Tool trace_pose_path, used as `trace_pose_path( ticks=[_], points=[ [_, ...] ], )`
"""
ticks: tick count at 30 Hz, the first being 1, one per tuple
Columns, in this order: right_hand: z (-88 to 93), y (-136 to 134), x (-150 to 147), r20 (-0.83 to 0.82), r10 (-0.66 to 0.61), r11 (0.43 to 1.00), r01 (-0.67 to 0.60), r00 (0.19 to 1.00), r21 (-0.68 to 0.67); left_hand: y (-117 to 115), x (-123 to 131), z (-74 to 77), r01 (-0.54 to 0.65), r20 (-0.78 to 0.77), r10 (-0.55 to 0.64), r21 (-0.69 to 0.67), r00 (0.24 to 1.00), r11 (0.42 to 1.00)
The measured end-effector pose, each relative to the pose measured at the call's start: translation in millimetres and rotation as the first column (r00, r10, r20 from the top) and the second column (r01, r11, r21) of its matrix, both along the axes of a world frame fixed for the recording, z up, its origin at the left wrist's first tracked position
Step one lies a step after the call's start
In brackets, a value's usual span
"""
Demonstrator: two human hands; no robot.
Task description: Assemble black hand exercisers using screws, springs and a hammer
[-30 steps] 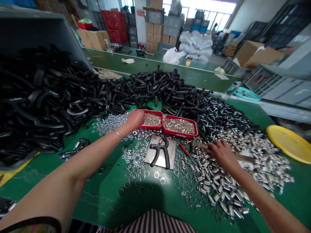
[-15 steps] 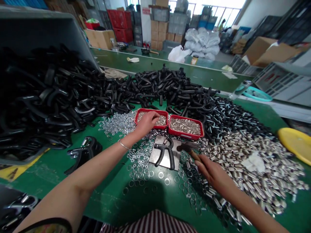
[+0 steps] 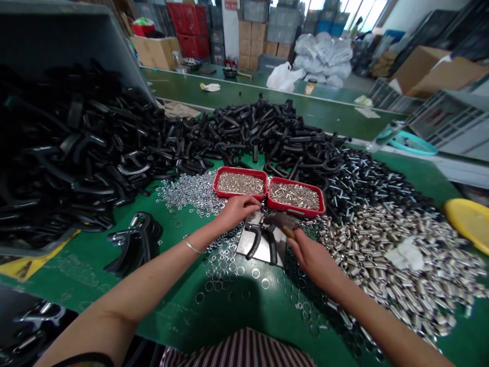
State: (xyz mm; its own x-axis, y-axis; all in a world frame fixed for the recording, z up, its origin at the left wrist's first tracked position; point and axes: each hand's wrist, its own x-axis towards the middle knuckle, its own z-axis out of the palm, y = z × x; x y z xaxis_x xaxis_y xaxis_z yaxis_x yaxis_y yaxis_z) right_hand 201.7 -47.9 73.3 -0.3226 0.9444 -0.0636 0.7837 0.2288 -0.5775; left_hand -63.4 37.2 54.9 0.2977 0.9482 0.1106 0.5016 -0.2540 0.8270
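My left hand (image 3: 237, 211) is closed in a pinch just above a black hand grip (image 3: 255, 240); whatever its fingertips hold is too small to make out. The hand grip, two curved legs joined at the top, lies on a shiny metal plate (image 3: 263, 251). A hammer (image 3: 281, 220) is in my right hand (image 3: 315, 257), its fingers wrapped round the wooden handle. The hammer head hovers over or beside the upper right of the hand grip and hides part of it; contact cannot be told.
Behind the plate stand two red trays, the left tray (image 3: 219, 191) and right tray (image 3: 296, 210), holding small metal pins. Metal rings (image 3: 219, 272), silver cylinders (image 3: 382, 255) and black handles (image 3: 267, 122) lie around. Finished-looking grips (image 3: 139, 237) stand left, near a grey bin (image 3: 126, 61).
My left hand has come from the left red tray down toward the top of the hand grip. My right hand has moved the hammer left, over the plate.
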Motion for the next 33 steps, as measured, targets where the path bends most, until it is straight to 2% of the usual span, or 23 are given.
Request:
trace_pose_path(
  ticks=[2,4,6,9,11,13,19,22,24,28,30,33],
  points=[
    [-1.1,6,3,0.012,0.063,0.995,-0.062,0.998,-0.084,2,10,-6.2,0.04,-0.048,-0.039,0.014,0.998,0.999],
    [-2.2,11,8,-0.103,0.064,0.981,-0.082,0.993,-0.178,5,19,-12.2,0.064,-0.127,-0.057,0.055,0.99,0.996],
    [-4.3,11,12,-0.248,-0.047,0.969,-0.017,0.968,-0.248,8,24,-17.7,0.076,-0.195,-0.059,0.078,0.979,0.994],
    [-11.4,1,16,-0.387,-0.273,0.93,0.139,0.881,-0.341,13,26,-23.6,0.091,-0.247,-0.072,0.069,0.966,0.993],
    [-17.6,-6,17,-0.446,-0.356,0.9,0.173,0.821,-0.399,15,26,-25.6,0.111,-0.265,-0.093,0.055,0.96,0.992],
    [-22.7,-12,18,-0.485,-0.385,0.887,0.168,0.786,-0.431,16,27,-26.0,0.12,-0.276,-0.102,0.049,0.956,0.992],
    [-30.1,-14,20,-0.473,-0.408,0.877,0.191,0.781,-0.44,15,33,-22.9,0.118,-0.364,-0.091,0.053,0.927,0.992],
    [-33.3,-14,21,-0.477,-0.403,0.876,0.178,0.781,-0.449,12,35,-22.6,0.158,-0.454,-0.092,0.111,0.886,0.981],
    [-34.3,-15,20,-0.482,-0.398,0.876,0.168,0.781,-0.451,8,37,-24.4,0.237,-0.559,-0.082,0.211,0.825,0.948],
    [-32.9,-16,18,-0.473,-0.386,0.881,0.164,0.792,-0.445,1,39,-31.2,0.421,-0.721,-0.032,0.367,0.692,0.83],
    [-30.2,-13,18,-0.444,-0.362,0.894,0.17,0.819,-0.415,-2,38,-33.4,0.4,-0.707,-0.023,0.372,0.706,0.838],
    [-18.8,-1,19,-0.349,-0.261,0.936,0.146,0.9,-0.321,-11,32,-30.9,0.238,-0.596,0.026,0.359,0.802,0.903]
  ],
)
